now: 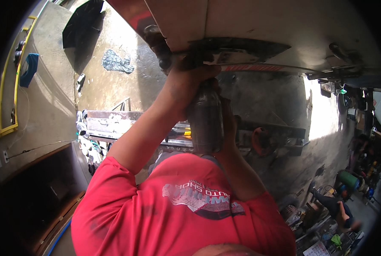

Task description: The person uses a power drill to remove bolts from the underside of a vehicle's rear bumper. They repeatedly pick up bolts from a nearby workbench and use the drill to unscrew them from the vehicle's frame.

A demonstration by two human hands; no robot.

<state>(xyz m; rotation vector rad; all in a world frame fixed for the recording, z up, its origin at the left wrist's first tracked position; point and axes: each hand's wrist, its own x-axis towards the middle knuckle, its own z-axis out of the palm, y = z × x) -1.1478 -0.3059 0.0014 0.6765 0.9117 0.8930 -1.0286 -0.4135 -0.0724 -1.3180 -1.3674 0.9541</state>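
Note:
A dark power tool (pixel 205 119) with a thick cylindrical body stands upright in front of my chest. My left hand (pixel 186 81) is wrapped around its upper end, close beneath a vehicle panel (pixel 177 25). Lower down, my right hand (pixel 230 130) closes on the far side of the tool's body; its fingers are partly hidden. The tool's working end is covered by my left hand and lost in shadow. Beside that hand, a dark, uneven patch (pixel 259 48) spreads across the pale panel. I cannot tell whether the tool touches the panel.
A metal bench (pixel 113 123) crosses behind my arms, with a yellow item (pixel 187 134) on it. An open black umbrella (pixel 83 25) and a crumpled plastic sheet (pixel 117 62) lie to the left. At right are a green tank (pixel 348 179), clutter and another person (pixel 335 209).

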